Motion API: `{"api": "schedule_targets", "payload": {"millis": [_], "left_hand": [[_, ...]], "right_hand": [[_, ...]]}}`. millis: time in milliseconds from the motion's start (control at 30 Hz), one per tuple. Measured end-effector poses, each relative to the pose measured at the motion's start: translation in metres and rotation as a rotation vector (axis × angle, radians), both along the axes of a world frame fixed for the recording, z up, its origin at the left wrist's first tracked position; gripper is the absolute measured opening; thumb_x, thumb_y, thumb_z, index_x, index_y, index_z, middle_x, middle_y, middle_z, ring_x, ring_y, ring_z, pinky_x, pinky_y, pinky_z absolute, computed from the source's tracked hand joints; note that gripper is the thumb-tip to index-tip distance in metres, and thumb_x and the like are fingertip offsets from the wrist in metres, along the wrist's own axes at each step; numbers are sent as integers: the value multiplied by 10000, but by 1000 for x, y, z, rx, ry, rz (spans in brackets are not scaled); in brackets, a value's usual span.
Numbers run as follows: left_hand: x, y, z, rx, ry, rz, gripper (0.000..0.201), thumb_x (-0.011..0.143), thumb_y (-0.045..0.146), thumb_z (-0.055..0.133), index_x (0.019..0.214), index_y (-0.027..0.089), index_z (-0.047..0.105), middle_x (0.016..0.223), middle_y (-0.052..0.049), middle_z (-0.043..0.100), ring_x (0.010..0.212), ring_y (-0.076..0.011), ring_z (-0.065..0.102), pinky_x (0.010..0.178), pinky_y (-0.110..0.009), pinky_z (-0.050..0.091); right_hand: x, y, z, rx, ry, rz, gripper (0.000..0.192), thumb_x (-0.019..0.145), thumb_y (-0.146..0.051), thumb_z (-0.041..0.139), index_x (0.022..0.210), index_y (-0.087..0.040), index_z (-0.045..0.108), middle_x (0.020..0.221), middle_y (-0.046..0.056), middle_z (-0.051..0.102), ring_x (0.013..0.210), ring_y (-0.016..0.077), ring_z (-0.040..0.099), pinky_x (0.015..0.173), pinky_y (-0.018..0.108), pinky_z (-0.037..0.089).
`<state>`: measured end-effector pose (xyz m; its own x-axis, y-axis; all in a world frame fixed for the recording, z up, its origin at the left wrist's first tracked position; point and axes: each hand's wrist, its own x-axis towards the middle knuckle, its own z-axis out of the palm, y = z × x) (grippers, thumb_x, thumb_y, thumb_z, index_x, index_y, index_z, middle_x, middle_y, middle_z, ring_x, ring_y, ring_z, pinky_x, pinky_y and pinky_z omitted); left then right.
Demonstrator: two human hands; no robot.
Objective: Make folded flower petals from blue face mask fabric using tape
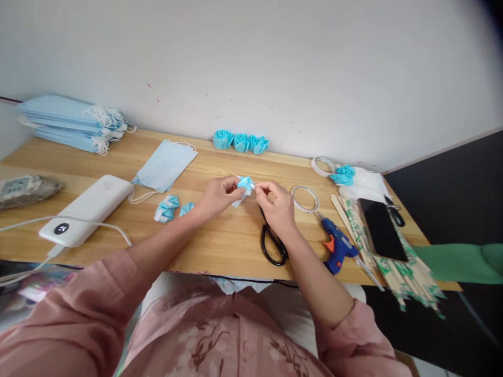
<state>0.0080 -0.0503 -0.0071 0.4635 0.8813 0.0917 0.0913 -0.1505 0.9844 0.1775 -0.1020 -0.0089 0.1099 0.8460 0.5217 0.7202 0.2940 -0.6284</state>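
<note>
Scissors (273,242) left of glue gun (337,247) (tabletop)

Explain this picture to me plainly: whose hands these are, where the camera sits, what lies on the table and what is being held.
There is no machine here: a person in a pink shirt works with bare hands, and the single camera is worn on their head, looking down.

The left hand and right hand together pinch a small folded blue piece just above the wooden table.

On the table lie black scissors under the right wrist, a blue glue gun, a tape ring, a dark phone on wrapped sticks, a white power bank, a loose face mask, a stack of masks, and finished blue rosettes by the wall.
</note>
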Motion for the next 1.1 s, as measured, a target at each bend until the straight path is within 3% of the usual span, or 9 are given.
{"api": "schedule_targets", "payload": {"millis": [200,333,500,567,633,700,867,1000,1100], "left_hand": [[-5,5,3,-60,-42,87,253,741,398,654,676,170,565,649,4,606,565,-94,506,577,-230,422],[-8,6,3,-94,-126,82,263,776,407,644,668,170,605,636,-3,613,569,-96,508,609,-237,427],[-7,7,0,-208,-231,-3,217,775,370,620,717,165,656,599,-6,593,562,-105,512,617,-245,419],[-7,8,-2,-216,-237,-21,228,785,374,616,732,160,673,598,-9,596,572,-107,520,626,-247,416],[-6,8,-3,-211,-228,-40,248,788,391,623,733,157,683,602,-11,603,571,-105,518,625,-248,413],[-6,7,-4,-203,-212,-63,269,783,415,639,729,156,688,601,-11,606,565,-104,516,621,-251,415],[-6,4,0,-187,-178,-103,325,774,470,681,740,148,705,621,-20,626,599,-114,547,642,-257,445],[-6,2,2,-173,-182,-112,351,788,491,677,746,144,713,656,-31,649,617,-114,557,667,-261,457],[-5,2,1,-171,-174,-108,348,777,486,683,727,142,705,717,-41,674,625,-112,562,679,-267,465]], "right_hand": [[13,-11,28,35,133,-74,133,883,-263,551,820,-220,660,790,17,718,743,184,642,748,323,493],[21,-62,59,-148,-185,293,120,920,-249,576,858,-249,679,831,13,723,777,177,652,751,317,483],[7,-135,49,-406,-291,687,296,935,-79,413,883,-224,665,923,24,733,900,156,657,794,299,489],[0,-152,43,-454,-324,735,203,903,-138,513,893,-241,688,966,15,745,942,175,668,856,331,484],[-2,-158,45,-473,-351,720,258,870,-309,640,1118,-254,683,1011,44,750,964,216,676,835,348,495],[4,-151,49,-425,-324,620,358,904,-352,609,1247,-256,643,1001,52,756,921,212,684,796,338,501],[25,-86,40,-327,-2,138,316,934,-351,546,1190,-222,680,1033,73,746,843,176,679,737,305,526],[24,-32,22,-377,327,160,476,845,-423,631,1262,-194,635,1033,78,720,824,171,647,651,279,531],[17,-9,18,-461,433,236,381,796,-449,672,1064,-181,706,857,37,691,698,140,594,586,251,494]]}}
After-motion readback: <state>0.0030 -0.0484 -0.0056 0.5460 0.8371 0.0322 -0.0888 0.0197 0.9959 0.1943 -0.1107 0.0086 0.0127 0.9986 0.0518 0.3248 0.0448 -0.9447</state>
